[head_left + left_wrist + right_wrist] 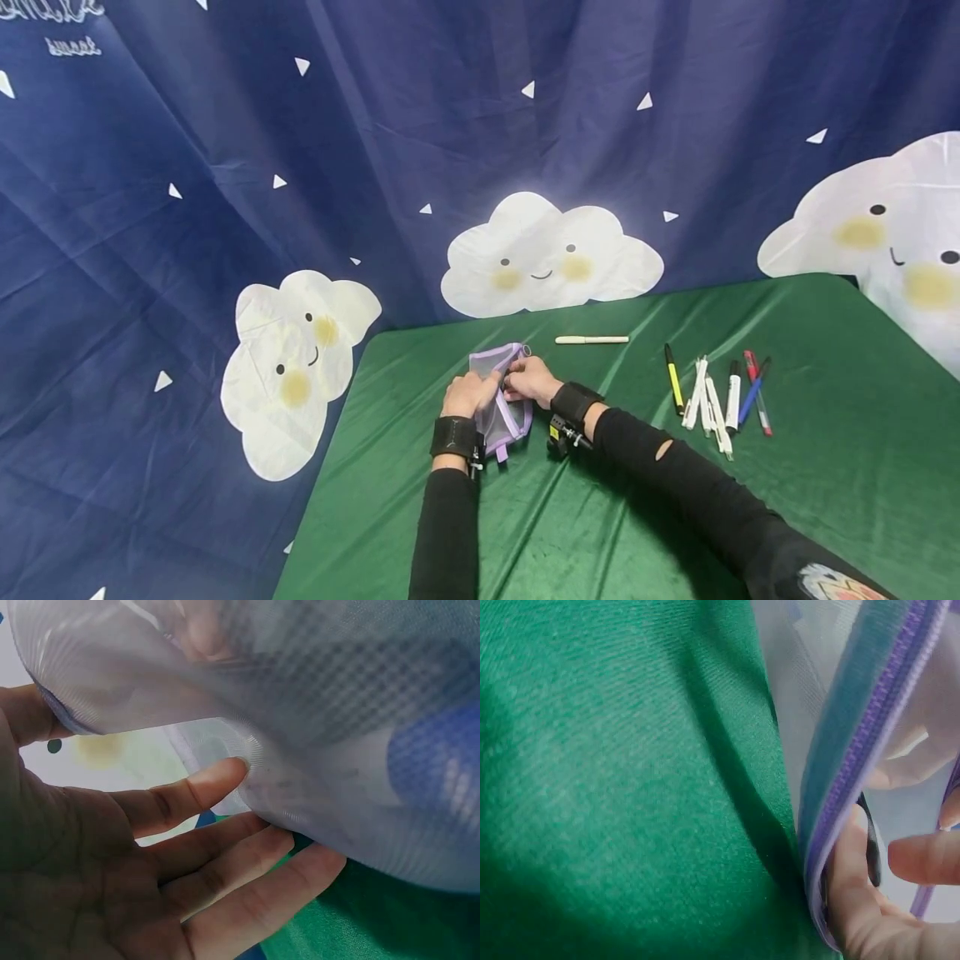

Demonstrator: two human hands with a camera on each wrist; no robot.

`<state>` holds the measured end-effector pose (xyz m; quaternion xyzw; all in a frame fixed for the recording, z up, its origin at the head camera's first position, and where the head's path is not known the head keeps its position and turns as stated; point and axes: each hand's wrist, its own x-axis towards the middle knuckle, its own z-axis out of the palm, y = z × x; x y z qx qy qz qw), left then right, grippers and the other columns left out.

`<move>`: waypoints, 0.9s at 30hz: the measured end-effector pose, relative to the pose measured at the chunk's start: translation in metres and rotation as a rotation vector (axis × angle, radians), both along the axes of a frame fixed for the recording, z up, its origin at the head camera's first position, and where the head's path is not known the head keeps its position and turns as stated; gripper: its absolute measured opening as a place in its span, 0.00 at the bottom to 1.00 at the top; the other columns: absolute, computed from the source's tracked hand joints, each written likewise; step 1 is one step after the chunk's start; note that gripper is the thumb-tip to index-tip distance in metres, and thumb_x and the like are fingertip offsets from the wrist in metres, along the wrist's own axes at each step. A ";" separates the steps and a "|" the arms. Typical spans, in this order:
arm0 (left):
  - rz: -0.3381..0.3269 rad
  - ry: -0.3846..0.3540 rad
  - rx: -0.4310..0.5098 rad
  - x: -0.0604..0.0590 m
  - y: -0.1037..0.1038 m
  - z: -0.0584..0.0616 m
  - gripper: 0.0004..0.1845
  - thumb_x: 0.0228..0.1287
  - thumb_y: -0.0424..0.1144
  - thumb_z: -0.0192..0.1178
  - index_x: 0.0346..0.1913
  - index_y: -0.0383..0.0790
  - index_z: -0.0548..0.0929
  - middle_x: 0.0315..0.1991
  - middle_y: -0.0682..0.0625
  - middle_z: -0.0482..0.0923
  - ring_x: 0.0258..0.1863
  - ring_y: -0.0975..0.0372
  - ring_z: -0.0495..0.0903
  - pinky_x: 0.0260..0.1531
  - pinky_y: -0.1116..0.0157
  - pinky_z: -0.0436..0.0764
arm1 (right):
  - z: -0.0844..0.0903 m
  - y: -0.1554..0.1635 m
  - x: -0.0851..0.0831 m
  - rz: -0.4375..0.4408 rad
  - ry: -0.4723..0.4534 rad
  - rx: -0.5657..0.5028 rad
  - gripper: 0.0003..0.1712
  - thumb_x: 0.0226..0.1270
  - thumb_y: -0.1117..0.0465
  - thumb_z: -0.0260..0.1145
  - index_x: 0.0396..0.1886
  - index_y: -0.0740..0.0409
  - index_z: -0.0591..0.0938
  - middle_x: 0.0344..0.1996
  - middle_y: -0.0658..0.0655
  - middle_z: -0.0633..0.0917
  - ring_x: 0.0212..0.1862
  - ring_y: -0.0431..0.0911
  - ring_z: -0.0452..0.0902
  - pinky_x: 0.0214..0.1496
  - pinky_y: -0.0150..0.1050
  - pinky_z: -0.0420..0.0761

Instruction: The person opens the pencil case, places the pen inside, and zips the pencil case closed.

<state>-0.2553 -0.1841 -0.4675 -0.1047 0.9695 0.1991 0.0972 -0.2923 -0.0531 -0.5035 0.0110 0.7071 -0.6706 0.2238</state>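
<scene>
Left hand (468,394) cups the lilac mesh pouch (498,402) near the counter's (825,467) far edge, fingers (225,855) fairly straight against the mesh. At its 3 o'clock, the right hand (531,380) pinches the pouch's top edge beside the purple zipper (870,750). Risk, I'd say: the soft mesh could bunch and jam the slider. A cream pen (592,339) lies at 1 o'clock; loose pens (716,392) lie well apart at 3.
</scene>
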 end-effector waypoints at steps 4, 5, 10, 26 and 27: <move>0.001 -0.003 0.005 0.001 0.001 0.002 0.36 0.59 0.64 0.37 0.54 0.38 0.76 0.54 0.37 0.75 0.49 0.46 0.75 0.40 0.55 0.75 | 0.000 -0.001 0.002 0.044 0.036 0.029 0.19 0.52 0.74 0.53 0.46 0.71 0.76 0.32 0.59 0.78 0.23 0.40 0.78 0.39 0.40 0.83; 0.002 -0.005 0.007 0.001 0.001 0.002 0.36 0.59 0.64 0.37 0.54 0.38 0.76 0.54 0.37 0.75 0.49 0.46 0.75 0.40 0.54 0.75 | 0.000 -0.001 0.002 0.054 0.044 0.034 0.20 0.52 0.74 0.53 0.47 0.71 0.76 0.34 0.60 0.78 0.24 0.40 0.78 0.40 0.40 0.83; 0.001 0.000 -0.007 0.002 0.002 0.003 0.36 0.58 0.65 0.37 0.53 0.37 0.76 0.54 0.36 0.74 0.51 0.44 0.75 0.44 0.53 0.75 | 0.003 -0.001 0.003 0.096 0.050 0.060 0.20 0.55 0.73 0.54 0.50 0.72 0.75 0.42 0.65 0.79 0.30 0.42 0.80 0.41 0.39 0.83; -0.026 0.026 -0.002 0.003 0.000 0.005 0.36 0.60 0.63 0.37 0.55 0.37 0.74 0.56 0.36 0.73 0.54 0.42 0.72 0.50 0.50 0.73 | 0.004 -0.002 0.008 0.229 -0.089 -0.132 0.12 0.50 0.78 0.44 0.20 0.61 0.70 0.25 0.52 0.74 0.34 0.42 0.77 0.46 0.41 0.81; -0.026 0.027 -0.003 0.003 0.000 0.005 0.36 0.60 0.63 0.37 0.56 0.37 0.74 0.56 0.36 0.73 0.54 0.42 0.72 0.50 0.50 0.73 | 0.004 -0.002 0.008 0.240 -0.098 -0.140 0.13 0.50 0.78 0.44 0.17 0.59 0.67 0.24 0.51 0.72 0.33 0.42 0.76 0.45 0.41 0.81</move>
